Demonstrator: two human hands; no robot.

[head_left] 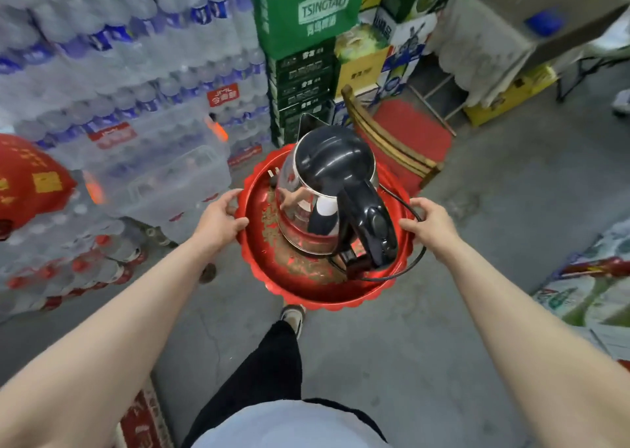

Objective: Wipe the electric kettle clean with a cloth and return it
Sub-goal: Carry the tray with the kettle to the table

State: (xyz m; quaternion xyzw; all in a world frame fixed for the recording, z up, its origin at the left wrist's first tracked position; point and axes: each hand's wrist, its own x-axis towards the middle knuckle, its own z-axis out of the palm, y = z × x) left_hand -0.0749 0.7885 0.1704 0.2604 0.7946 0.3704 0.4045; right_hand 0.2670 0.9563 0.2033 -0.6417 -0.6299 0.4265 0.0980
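A steel electric kettle [300, 188] with a black lid and black handle stands upright on a round red tray [306, 294] with gold print. Its black power cord [414, 260] loops along the tray's right side, and the plug lies by the kettle's left. My left hand [218, 221] grips the tray's left rim and my right hand [431, 226] grips the right rim, carrying the tray in the air over a grey concrete floor. No cloth is visible.
Stacked packs of bottled water [119, 89] fill the left. Green and yellow beer crates [306, 55] stand behind the tray. A wooden chair with a red seat [405, 134] is just beyond it. More boxes [593, 294] sit at the right. My foot [293, 316] is below the tray.
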